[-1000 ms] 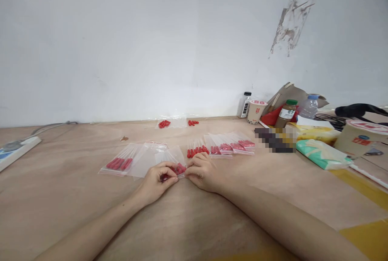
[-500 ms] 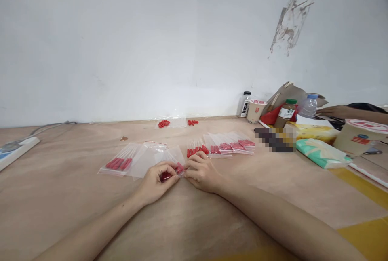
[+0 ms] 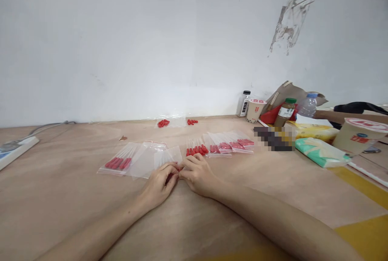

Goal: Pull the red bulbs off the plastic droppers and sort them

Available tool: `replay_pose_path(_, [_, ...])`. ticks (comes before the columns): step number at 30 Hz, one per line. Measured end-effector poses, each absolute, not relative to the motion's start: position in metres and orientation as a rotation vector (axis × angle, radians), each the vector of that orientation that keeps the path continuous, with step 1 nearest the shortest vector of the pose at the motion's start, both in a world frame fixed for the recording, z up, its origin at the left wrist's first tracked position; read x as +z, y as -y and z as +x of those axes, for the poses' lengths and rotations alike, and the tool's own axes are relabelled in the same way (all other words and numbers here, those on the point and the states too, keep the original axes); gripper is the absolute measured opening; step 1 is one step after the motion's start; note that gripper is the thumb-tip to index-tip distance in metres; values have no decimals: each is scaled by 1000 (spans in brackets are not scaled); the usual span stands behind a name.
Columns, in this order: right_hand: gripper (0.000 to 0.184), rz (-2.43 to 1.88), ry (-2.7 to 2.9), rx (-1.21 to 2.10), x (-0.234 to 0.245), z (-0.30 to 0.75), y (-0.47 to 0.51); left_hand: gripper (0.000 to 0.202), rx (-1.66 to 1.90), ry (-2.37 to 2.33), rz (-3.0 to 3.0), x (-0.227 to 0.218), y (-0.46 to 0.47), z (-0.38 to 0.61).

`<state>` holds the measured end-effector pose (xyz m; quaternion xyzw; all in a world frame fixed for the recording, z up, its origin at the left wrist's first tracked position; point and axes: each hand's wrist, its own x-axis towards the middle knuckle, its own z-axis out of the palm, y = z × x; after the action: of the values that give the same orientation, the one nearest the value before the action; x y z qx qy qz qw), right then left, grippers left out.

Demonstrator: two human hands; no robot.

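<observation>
My left hand and my right hand meet at the near edge of a small clear plastic bag, both closed on it with fingers pinched. White sticks with red tips are inside; the fingers hide most of the red ends. Just beyond my right hand lies a row of loose red-tipped sticks. To its right, several filled bags overlap in a fan. Left of my left hand, another bag with red-tipped sticks lies flat, beside flat clear bags.
Small red pieces lie on plastic near the wall. A power strip stands at left. On the right are a cup, a green-capped bottle, a tissue pack and a large cup. Another person's arm reaches in behind.
My hands have drawn closer together over the bag's near edge, covering more of the red ends. The other person's hand at the right has moved behind the items there.
</observation>
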<state>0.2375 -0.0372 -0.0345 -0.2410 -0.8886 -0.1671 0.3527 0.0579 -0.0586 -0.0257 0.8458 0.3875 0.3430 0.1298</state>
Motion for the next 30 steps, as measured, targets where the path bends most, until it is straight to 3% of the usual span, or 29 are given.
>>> replay_pose_path(5, [11, -654, 2345, -391, -37, 236, 38, 19, 1038, -1252, 2389, -26, 60, 57])
replay_pose_path(13, [6, -613, 2130, 326, -36, 251, 37, 32, 953, -1334, 2311, -18, 54, 39])
replay_pose_path(16, [13, -730, 1929, 421, -38, 255, 32, 34, 888, -1333, 2328, -17, 49, 28])
replay_pose_path(19, [6, -777, 1860, 506, -42, 258, 28, 34, 847, -1316, 2387, -19, 46, 24])
replay_pose_path(23, [18, -882, 1742, 574, -50, 261, 22, 33, 807, -1316, 2464, -21, 45, 25])
replay_pose_path(30, [22, -1098, 1719, 609, -49, 259, 19, 23, 830, -1135, 2553, -16, 46, 23])
